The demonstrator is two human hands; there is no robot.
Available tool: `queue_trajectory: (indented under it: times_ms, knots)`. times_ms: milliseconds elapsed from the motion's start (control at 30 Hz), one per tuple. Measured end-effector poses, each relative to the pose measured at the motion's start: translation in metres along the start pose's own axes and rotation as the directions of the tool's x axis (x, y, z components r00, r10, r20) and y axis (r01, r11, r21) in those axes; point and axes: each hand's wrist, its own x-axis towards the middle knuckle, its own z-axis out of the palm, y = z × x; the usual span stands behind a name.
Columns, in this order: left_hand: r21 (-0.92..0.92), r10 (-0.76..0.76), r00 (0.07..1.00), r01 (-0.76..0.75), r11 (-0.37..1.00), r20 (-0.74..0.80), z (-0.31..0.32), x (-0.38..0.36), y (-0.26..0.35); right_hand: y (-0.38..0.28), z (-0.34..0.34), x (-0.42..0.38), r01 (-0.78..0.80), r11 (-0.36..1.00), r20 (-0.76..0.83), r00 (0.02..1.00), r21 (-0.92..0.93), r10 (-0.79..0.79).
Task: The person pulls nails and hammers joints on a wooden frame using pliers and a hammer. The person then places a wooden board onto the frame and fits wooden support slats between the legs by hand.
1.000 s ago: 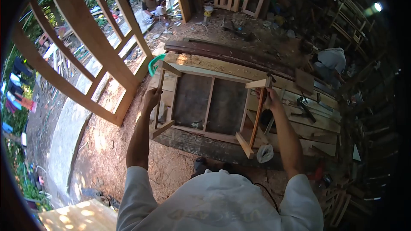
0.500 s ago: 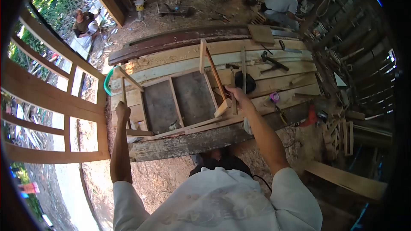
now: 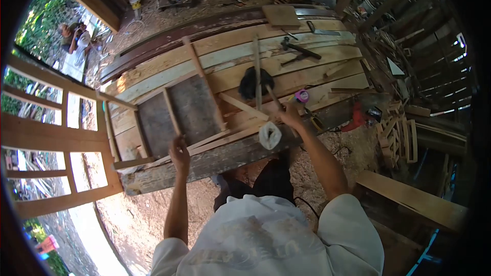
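My right hand is closed round the wooden handle of a hammer. The hammer's head is hard to make out against a black bag. My left hand hovers over the near side of a wooden frame, fingers loosely bent and apart, with nothing visible in them. Dark panels show between the frame's bars. Short upright pieces rise at its left end, and a slat stands at its right end. Just left of my right hand, a loose wood piece lies slanted beside a clear plastic bag.
Another hammer, a handsaw and a pink tape measure lie on the plank bench. A red power tool is at its right end. A slatted wooden panel stands left. Two people sit farther off.
My left hand has left the frame's left end and moved right. My right hand has let go of the brown strip and taken the hammer. The view has shifted.
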Motion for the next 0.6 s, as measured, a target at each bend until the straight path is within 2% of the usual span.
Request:
queue_trajectory:
  times_ms: [33,67,100,133,200,233,267,333,367,400,433,467,533,600]
  knots:
    - [-0.038,0.04,0.994,-0.036,0.999,0.101,0.022,-0.031,0.004,0.019,-0.009,-0.002,-0.008,1.0,-0.007,1.0,0.006,0.008]
    - [-0.08,0.078,0.977,-0.064,0.995,0.2,0.042,-0.06,0.012,0.038,-0.016,-0.005,0.014,0.995,-0.005,1.0,-0.095,-0.015]
    - [-0.096,-0.019,0.935,0.056,0.994,0.354,0.059,-0.085,0.026,0.057,-0.023,-0.006,0.036,0.98,0.004,0.999,-0.196,-0.035]
    - [-0.089,-0.114,0.86,0.181,0.979,0.497,0.077,-0.107,0.042,0.075,-0.03,-0.006,0.029,0.98,0.012,1.0,-0.195,-0.027]
    - [-0.075,-0.17,0.798,0.259,0.963,0.578,0.119,-0.138,0.067,0.109,-0.045,0.001,0.101,0.97,-0.025,0.994,-0.22,-0.109]
    - [0.005,-0.213,0.748,0.27,0.963,0.629,0.14,-0.147,0.081,0.126,-0.055,0.008,0.087,0.973,-0.023,0.995,-0.215,-0.094]
    - [0.01,-0.214,0.741,0.27,0.963,0.637,0.166,-0.15,0.094,0.141,-0.065,0.018,0.08,0.987,-0.001,0.997,-0.14,-0.081]
    - [-0.071,-0.114,0.757,0.207,0.976,0.644,0.206,-0.159,0.132,0.163,-0.089,0.033,0.06,0.997,0.046,0.997,-0.055,-0.058]
    - [0.035,-0.226,0.688,0.28,0.959,0.689,0.224,-0.159,0.152,0.17,-0.106,0.041,0.046,0.995,0.014,0.999,-0.083,-0.045]
    - [0.053,-0.244,0.685,0.288,0.956,0.686,0.245,-0.153,0.174,0.176,-0.121,0.056,0.042,0.993,-0.027,0.999,-0.11,-0.045]
    - [-0.032,-0.153,0.689,0.247,0.968,0.708,0.267,-0.146,0.19,0.199,-0.126,0.076,0.096,0.991,-0.043,0.994,-0.089,-0.1]
    - [-0.116,-0.059,0.685,0.207,0.971,0.726,0.289,-0.137,0.205,0.224,-0.13,0.097,0.137,0.972,-0.074,0.985,-0.192,-0.154]
    - [-0.135,0.183,0.738,-0.125,0.983,0.65,0.336,-0.108,0.232,0.256,-0.141,0.131,0.166,0.925,-0.072,0.977,-0.343,-0.202]
    - [-0.095,0.314,0.77,-0.317,0.944,0.555,0.389,-0.089,0.227,0.272,-0.158,0.152,0.191,0.871,-0.011,0.976,-0.453,-0.22]
